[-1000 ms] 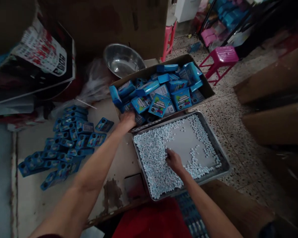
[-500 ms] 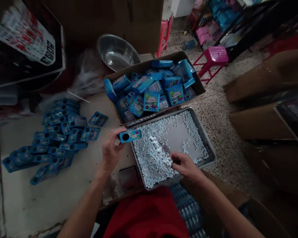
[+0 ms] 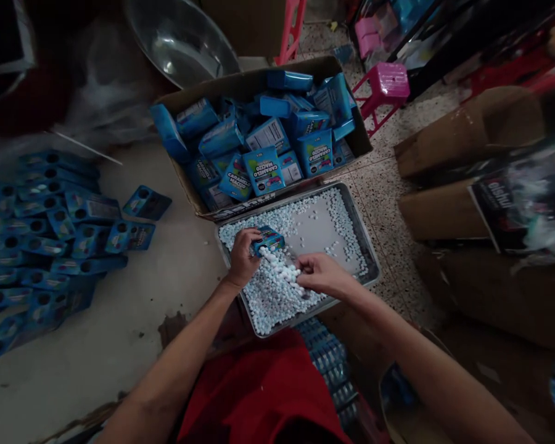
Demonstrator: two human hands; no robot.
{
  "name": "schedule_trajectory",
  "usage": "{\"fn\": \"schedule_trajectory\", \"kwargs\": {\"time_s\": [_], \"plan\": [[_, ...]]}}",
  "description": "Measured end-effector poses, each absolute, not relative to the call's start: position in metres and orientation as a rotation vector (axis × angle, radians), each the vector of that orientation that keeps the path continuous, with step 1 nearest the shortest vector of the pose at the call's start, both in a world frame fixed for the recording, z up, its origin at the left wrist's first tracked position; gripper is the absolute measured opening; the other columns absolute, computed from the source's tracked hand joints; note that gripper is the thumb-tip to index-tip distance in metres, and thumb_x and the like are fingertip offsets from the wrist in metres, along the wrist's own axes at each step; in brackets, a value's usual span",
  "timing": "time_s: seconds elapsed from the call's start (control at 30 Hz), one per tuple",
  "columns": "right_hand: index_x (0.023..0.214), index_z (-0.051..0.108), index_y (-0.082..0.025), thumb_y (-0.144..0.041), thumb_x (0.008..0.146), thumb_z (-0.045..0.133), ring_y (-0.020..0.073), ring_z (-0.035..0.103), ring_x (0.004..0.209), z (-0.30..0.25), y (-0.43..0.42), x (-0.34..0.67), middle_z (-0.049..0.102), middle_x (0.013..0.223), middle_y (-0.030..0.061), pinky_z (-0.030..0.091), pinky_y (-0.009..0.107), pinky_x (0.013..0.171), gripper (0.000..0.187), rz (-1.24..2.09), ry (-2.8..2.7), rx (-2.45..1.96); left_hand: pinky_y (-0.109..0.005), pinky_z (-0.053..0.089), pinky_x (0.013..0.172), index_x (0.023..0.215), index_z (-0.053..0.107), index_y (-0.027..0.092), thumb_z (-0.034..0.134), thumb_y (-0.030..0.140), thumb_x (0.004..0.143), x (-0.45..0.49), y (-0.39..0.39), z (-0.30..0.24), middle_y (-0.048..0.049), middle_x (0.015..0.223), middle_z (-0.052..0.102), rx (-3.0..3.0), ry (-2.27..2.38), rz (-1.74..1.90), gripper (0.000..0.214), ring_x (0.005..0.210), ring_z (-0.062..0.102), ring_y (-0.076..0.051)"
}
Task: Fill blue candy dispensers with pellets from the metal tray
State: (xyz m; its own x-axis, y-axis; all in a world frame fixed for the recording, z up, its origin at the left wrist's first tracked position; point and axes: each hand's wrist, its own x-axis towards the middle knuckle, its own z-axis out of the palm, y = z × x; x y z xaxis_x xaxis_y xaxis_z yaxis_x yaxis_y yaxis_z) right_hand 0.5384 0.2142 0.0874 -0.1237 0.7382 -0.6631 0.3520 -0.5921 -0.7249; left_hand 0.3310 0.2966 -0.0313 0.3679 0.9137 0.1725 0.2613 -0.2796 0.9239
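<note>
My left hand [image 3: 243, 258] is closed around a small blue box [image 3: 268, 239], held low over the metal tray [image 3: 369, 259]. The tray holds a heap of small pale blue-white pellets [image 3: 277, 290]. My right hand [image 3: 321, 275] rests in the pellets just right of the box, fingers curled and pushing a ridge of pellets toward the box's open end. Behind the tray stands a cardboard carton [image 3: 185, 185] full of the same blue boxes [image 3: 263, 169].
Several flat blue boxes [image 3: 50, 234] lie spread on the worn tabletop at the left. A steel bowl [image 3: 180, 40] sits at the back. Pink plastic stools [image 3: 383, 83] and brown cartons [image 3: 462, 142] stand on the speckled floor to the right.
My left hand drew one blue box out of the carton and carried it down onto the tray. My right hand gathered pellets and moved them toward the box.
</note>
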Motion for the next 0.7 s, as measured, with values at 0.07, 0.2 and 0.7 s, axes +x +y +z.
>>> {"fn": "schedule_trajectory", "kwargs": {"time_s": [0.07,0.2,0.7], "plan": [[0.072,0.061,-0.018,-0.023,0.064,0.058,0.0106,0.048,0.046,0.082,0.233,0.531,0.050,0.048,-0.0064,0.028,0.020,0.046,0.010,1.771,-1.246,-1.926,-0.045,0.047,0.104,0.099,0.062,0.023,0.068,0.015,0.073,0.333,0.293,-0.046,-0.0088,0.110,0.063,1.803,1.061,0.922,0.029,0.111,0.059,-0.028],[0.067,0.062,-0.016,-0.019,0.066,0.060,0.0106,0.053,0.046,0.072,0.273,0.514,0.052,0.044,-0.0046,0.033,0.019,0.049,0.004,1.740,-1.398,-2.125,-0.047,0.046,0.106,0.106,0.062,0.023,0.070,0.012,0.066,0.333,0.289,-0.055,-0.0104,0.113,0.060,1.871,1.100,0.818,0.042,0.113,0.056,-0.030],[0.077,0.069,-0.016,-0.020,0.069,0.066,0.0089,0.046,0.054,0.096,0.206,0.594,0.055,0.057,-0.0052,0.024,0.022,0.053,0.009,1.518,-1.718,-2.068,-0.031,0.050,0.090,0.117,0.072,0.033,0.082,0.009,0.041,0.395,0.401,-0.019,-0.0023,0.105,0.069,2.034,0.055,-0.244,0.080,0.102,0.062,-0.028]]}}
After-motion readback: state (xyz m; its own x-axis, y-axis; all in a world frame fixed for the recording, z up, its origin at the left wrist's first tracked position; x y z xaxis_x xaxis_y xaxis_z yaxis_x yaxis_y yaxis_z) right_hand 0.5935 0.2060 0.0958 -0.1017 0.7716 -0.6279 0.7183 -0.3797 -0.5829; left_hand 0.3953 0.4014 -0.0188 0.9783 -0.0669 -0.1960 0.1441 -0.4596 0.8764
